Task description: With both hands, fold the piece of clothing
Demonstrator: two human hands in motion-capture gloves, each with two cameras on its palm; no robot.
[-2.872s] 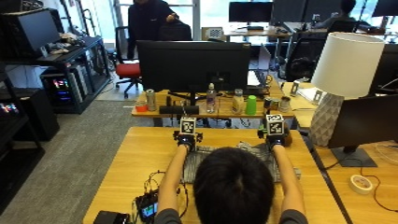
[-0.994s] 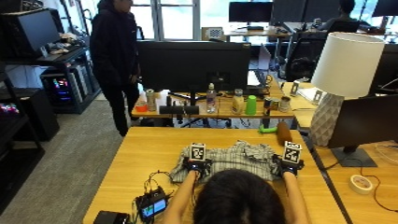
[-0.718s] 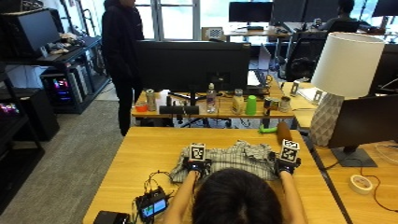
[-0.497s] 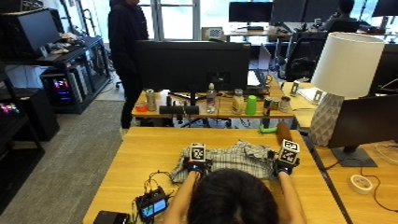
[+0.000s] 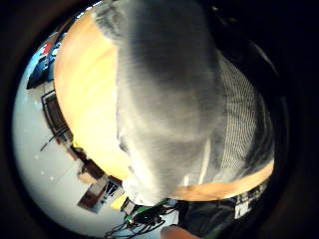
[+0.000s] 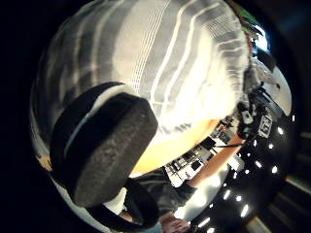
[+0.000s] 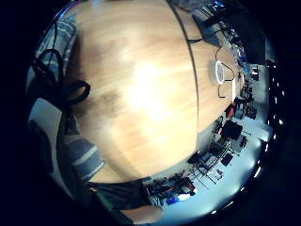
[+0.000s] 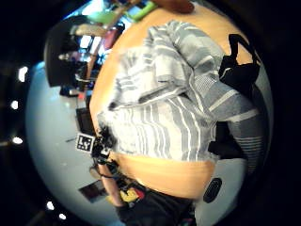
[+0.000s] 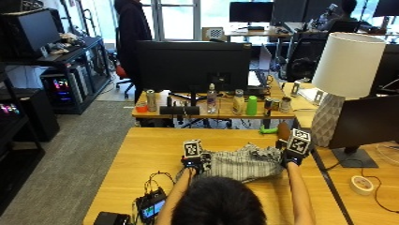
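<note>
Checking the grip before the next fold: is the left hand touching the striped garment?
Touching. In the outside view the left hand sits on the edge of the striped garment, and its thumb side palm view shows the cloth filling the frame behind a finger.

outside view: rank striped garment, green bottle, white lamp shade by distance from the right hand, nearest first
1. striped garment: on the wooden table, right beside the right hand.
2. green bottle: on the far desk, up the view and left of the hand.
3. white lamp shade: on the right, higher up.
</note>
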